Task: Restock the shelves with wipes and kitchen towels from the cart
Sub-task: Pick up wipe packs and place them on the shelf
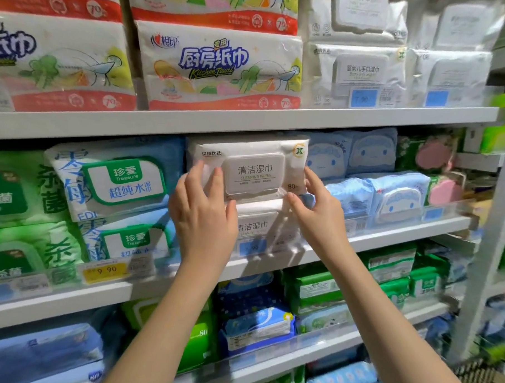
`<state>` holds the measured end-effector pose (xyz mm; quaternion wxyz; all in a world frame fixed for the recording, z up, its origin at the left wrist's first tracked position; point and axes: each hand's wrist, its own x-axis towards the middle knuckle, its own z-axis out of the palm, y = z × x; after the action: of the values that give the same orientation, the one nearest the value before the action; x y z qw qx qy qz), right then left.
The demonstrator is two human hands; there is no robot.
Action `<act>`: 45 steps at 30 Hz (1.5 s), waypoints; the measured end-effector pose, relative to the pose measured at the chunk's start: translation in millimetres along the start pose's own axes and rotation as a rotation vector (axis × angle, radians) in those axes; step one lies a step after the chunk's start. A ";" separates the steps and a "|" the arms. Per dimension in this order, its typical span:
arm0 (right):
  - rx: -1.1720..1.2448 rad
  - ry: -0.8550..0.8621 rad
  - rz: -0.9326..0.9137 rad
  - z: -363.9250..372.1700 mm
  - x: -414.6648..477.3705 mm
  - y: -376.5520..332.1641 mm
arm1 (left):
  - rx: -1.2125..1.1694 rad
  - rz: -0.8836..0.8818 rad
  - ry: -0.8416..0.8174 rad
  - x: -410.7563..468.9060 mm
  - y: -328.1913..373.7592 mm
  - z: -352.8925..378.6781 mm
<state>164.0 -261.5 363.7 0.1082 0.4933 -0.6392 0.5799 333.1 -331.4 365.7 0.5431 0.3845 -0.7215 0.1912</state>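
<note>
A white pack of cleaning wipes (253, 169) with a grey lid stands on the middle shelf (388, 236), on top of a second identical pack (255, 229). My left hand (201, 209) holds its left side, fingers on the front and thumb under the lower edge. On the right, my right hand (317, 211) holds the pack's other edge between fingers and thumb. Kitchen towel packs (222, 68) fill the upper shelf on the left.
Green and blue-white wipe packs (110, 182) stand left of the white pack, pale blue cartoon packs (384, 194) to its right. White baby wipes (360, 74) sit on the upper shelf at right. A cart's wire edge (480, 372) shows at the bottom right.
</note>
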 end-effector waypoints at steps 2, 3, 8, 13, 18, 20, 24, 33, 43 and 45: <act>0.025 0.008 0.005 -6.9 -4.4 1.1 | -0.057 0.050 -0.007 -5.9 6.9 1.5; 0.030 0.023 0.000 -11.2 -6.5 2.3 | -0.088 0.084 -0.005 -8.6 9.9 3.2; -0.097 0.047 -0.020 -35.2 -3.6 24.8 | -0.230 0.204 0.031 -14.1 35.2 11.8; -0.387 0.013 -0.121 -63.4 23.2 64.9 | -0.280 0.312 -0.090 -9.1 73.6 32.8; -0.532 -0.055 -0.191 -80.5 45.4 98.8 | -0.210 0.394 -0.128 2.9 100.0 55.3; -0.550 -0.043 -0.241 -85.4 51.2 108.4 | -0.124 0.408 -0.130 7.3 105.8 62.9; -0.531 -0.038 -0.265 -93.5 63.6 122.8 | 0.082 0.411 -0.146 12.2 116.3 74.8; -0.192 -0.070 -0.200 -101.4 75.6 139.8 | 0.097 0.385 -0.062 19.5 120.0 85.7; -0.050 0.006 -0.204 -99.0 82.1 137.1 | 0.025 0.344 -0.043 16.5 119.9 87.3; -0.028 0.037 -0.215 -96.9 79.7 134.9 | 0.008 0.328 -0.044 14.7 119.9 87.8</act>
<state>-19.1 -241.1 364.1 0.1884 0.5467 -0.5886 0.5650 184.0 -321.8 366.9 0.4871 0.2679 -0.7855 0.2718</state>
